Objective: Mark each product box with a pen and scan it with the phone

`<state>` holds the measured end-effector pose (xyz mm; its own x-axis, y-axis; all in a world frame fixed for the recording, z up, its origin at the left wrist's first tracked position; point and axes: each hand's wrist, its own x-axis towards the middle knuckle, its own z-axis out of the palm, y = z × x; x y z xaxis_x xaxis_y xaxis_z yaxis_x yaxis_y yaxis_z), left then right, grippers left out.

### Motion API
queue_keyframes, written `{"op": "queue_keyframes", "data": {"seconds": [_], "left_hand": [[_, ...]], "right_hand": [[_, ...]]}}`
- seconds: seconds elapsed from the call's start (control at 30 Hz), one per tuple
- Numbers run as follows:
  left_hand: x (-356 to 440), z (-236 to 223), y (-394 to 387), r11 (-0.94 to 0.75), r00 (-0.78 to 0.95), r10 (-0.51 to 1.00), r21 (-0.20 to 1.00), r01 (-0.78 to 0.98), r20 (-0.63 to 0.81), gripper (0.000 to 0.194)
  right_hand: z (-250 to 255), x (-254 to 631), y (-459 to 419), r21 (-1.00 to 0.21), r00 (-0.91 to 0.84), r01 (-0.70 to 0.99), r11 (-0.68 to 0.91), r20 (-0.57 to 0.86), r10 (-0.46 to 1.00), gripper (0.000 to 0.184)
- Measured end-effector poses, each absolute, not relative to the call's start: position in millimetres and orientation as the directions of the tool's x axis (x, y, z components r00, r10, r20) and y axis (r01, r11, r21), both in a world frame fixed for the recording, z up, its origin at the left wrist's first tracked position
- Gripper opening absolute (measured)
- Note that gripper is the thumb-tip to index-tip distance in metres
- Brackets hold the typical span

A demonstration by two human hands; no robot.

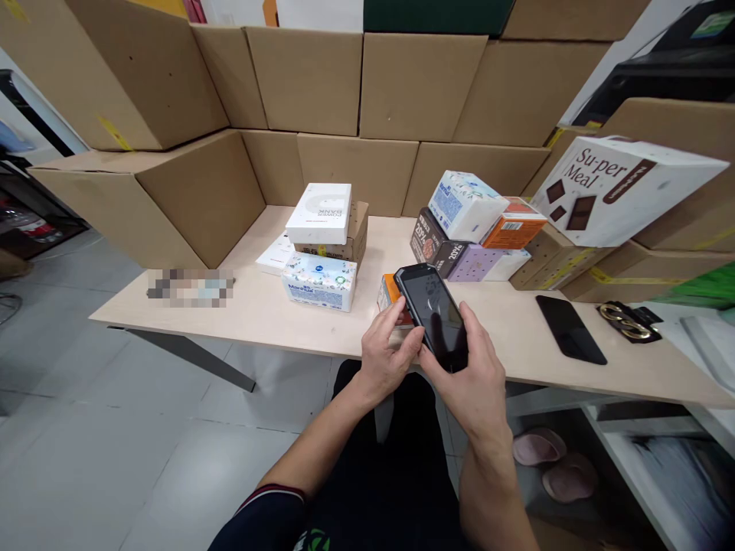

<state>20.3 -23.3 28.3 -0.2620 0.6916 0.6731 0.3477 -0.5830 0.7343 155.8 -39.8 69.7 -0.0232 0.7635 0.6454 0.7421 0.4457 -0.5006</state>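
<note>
Both my hands hold a black handheld device point(432, 312) with a dark screen above the front edge of the light wooden table point(258, 310). My left hand point(386, 353) grips its left side, thumb near the screen. My right hand point(469, 373) wraps its lower right part, thumb resting on the screen. Behind the device a small orange box point(390, 292) lies on the table, partly hidden by it.
A white power bank box point(320, 213) tops a stack of boxes point(321, 264) on the left. A heap of small packets point(474, 229) sits behind. A black phone point(570, 329) and a gold-ringed object point(625, 319) lie right. A Super Meal box point(623, 187) and cardboard cartons point(356, 92) surround the table.
</note>
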Motion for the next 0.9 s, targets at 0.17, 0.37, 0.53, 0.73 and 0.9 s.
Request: {"op": "queue_keyframes", "data": {"seconds": [0.17,0.37,0.53,0.73,0.9], "left_hand": [[27,25,-25,-0.557,-0.333,0.754,0.82,0.131,0.566,0.05],[35,23,-26,-0.506,-0.365,0.82,0.857,-0.099,0.442,0.054],[35,23,-25,-0.454,-0.339,0.859,0.876,-0.16,0.383,0.061],[36,20,-23,-0.469,-0.324,0.857,0.867,-0.166,0.401,0.057],[28,17,-20,-0.616,-0.37,0.722,0.787,0.042,0.585,0.051]], "right_hand": [[72,155,-40,-0.513,-0.031,0.727,0.456,0.639,0.769,0.082],[75,157,-40,-0.517,-0.042,0.718,0.466,0.636,0.771,0.084],[75,159,-37,-0.52,-0.041,0.719,0.462,0.632,0.774,0.084],[73,158,-35,-0.541,-0.023,0.719,0.437,0.61,0.792,0.089],[70,165,-33,-0.591,0.034,0.713,0.378,0.567,0.823,0.092]]}}
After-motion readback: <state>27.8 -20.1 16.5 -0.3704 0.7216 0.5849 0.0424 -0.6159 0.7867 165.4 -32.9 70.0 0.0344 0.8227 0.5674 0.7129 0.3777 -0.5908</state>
